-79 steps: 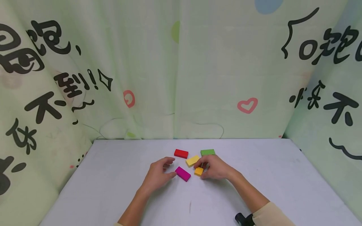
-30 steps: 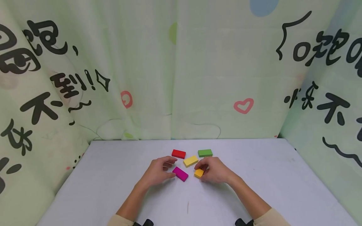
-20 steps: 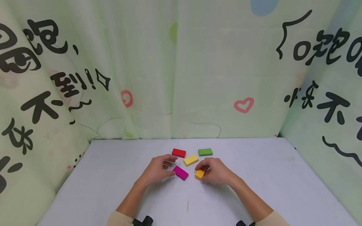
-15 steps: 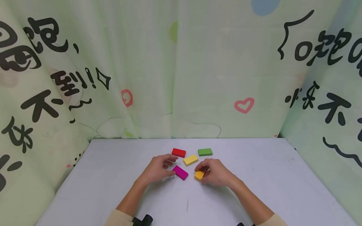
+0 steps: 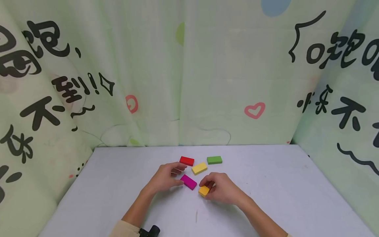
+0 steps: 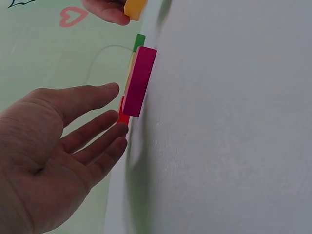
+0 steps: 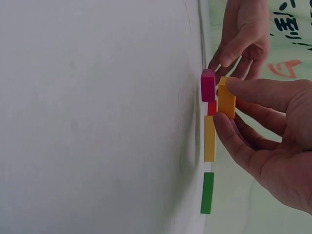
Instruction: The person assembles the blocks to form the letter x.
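My right hand (image 5: 223, 189) pinches an orange block (image 5: 203, 191) between thumb and fingers; the right wrist view shows this orange block (image 7: 226, 97) gripped at its two ends. Just left of it on the table lies a magenta block (image 5: 188, 182). My left hand (image 5: 165, 177) is beside the magenta block, thumb tip near or at its left end, fingers loosely extended. In the left wrist view that hand (image 6: 63, 146) holds nothing. Behind lie a pale yellow block (image 5: 199, 168), a red block (image 5: 187, 161) near the left fingertips, and a green block (image 5: 214, 160).
The white table (image 5: 133, 204) ends at a back edge against a pale green curtain (image 5: 213, 82) printed with black characters and hearts. More curtain hangs at both sides. A black wrist camera (image 5: 150, 231) sits at the left cuff.
My right hand has carried the orange block toward the front and slightly left, nearer the magenta block's right end. The left hand and the other blocks keep their places.
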`<state>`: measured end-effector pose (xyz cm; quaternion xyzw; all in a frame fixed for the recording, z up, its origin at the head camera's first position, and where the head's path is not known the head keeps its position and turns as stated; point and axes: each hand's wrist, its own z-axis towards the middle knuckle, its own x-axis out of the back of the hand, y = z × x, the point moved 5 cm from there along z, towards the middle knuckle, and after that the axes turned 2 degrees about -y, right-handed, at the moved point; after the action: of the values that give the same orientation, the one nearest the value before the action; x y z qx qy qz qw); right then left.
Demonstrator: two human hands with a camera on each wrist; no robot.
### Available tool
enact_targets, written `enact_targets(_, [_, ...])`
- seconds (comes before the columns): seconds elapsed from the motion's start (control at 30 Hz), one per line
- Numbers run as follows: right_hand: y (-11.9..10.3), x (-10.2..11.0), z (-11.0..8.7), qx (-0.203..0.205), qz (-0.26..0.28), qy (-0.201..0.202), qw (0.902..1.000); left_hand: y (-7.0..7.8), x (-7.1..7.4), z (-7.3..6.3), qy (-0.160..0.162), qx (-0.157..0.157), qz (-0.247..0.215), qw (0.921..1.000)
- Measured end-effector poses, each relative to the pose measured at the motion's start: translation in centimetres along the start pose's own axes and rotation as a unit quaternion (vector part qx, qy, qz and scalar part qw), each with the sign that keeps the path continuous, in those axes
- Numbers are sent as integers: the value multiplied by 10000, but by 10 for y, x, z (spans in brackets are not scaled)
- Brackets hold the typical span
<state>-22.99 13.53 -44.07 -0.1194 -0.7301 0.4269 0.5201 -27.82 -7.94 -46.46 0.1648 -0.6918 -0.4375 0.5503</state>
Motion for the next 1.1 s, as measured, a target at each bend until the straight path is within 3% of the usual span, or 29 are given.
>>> enact_targets(0.3, [-13,-8,-3,93,-82,-36,9999,3,3,1,-23,-30,27,10000])
enact_targets(0.7, [-16,-14,-7,-200,-342,-27,9992,1,4,3,-55,4,5,10000])
enact_targets(1.1, [-13,-22,-10,-215,-427,-98,9988,-3,0,5,-427,-69,-94,9990])
